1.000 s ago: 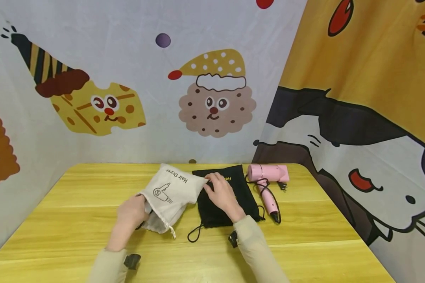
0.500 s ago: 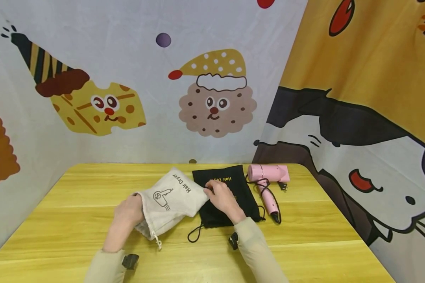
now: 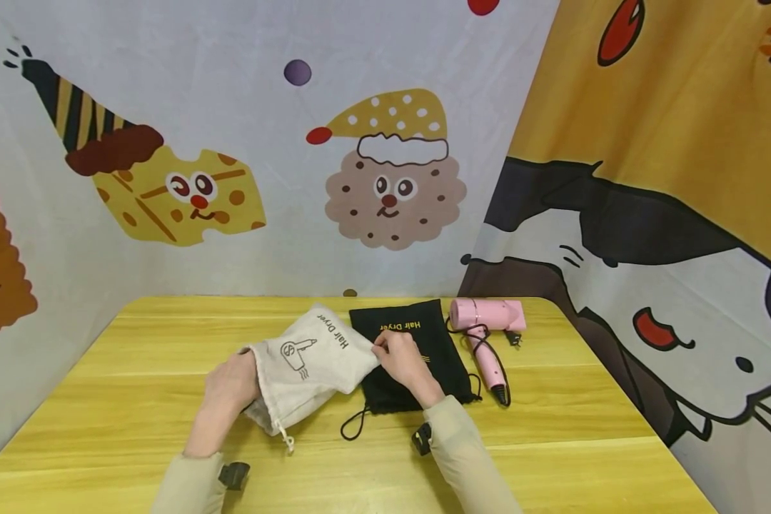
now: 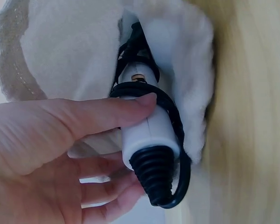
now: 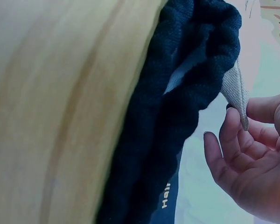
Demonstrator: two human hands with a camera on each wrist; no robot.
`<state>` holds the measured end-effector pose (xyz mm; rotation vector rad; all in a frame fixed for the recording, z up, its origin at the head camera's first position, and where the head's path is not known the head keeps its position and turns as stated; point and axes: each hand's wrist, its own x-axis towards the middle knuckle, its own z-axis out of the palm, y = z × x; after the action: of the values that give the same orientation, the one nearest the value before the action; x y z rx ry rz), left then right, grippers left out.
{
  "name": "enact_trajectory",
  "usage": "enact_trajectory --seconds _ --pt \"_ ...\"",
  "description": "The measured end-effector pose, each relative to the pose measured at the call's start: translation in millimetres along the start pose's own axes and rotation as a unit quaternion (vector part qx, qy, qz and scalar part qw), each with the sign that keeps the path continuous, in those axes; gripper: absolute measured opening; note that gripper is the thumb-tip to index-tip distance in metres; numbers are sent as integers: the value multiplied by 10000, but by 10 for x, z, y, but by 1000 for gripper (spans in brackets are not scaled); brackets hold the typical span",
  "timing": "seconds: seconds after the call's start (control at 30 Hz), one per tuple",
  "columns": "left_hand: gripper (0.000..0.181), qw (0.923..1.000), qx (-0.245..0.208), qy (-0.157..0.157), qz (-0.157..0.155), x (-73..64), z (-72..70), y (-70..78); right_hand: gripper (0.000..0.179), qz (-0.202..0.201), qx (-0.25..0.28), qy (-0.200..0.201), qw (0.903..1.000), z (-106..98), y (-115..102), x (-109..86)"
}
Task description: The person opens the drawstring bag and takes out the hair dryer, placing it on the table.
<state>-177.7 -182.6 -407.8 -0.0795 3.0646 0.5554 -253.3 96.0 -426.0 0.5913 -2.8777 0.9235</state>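
A beige drawstring bag [image 3: 318,368], printed "Hair Dryer" with a dryer drawing, lies slanted at the middle of the table. My left hand [image 3: 231,385] is at its mouth. In the left wrist view, thumb and fingers grip the white handle of a hair dryer [image 4: 151,128], wound with black cord. Its upper part is hidden inside the bag. On the other side, my right hand [image 3: 406,360] pinches a closed corner of the bag, above a black drawstring bag [image 3: 388,389]. That beige corner [image 5: 234,86] shows between thumb and fingers in the right wrist view.
A pink hair dryer [image 3: 486,314] with its black cord wrapped round it lies right of the black bag. The wooden table [image 3: 321,478] ends at a cartoon-printed cloth backdrop [image 3: 231,271] behind.
The bag's mouth has shifted left and toward me, and its closed corner has come down a little with my right hand. In the last half second almost nothing moved.
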Motion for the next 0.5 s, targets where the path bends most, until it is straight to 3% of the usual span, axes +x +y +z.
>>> enact_trajectory --seconds 0.2,0.3,0.5 --pt "15 9990 45 414 145 -2 32 -18 8 -134 -106 81 9998 14 20 -5" --pt "10 9987 14 465 230 -6 42 -19 8 -166 -69 115 9998 12 21 -4" --pt "16 9989 -62 371 275 4 63 -30 9 -230 -76 202 9995 3 12 -18"
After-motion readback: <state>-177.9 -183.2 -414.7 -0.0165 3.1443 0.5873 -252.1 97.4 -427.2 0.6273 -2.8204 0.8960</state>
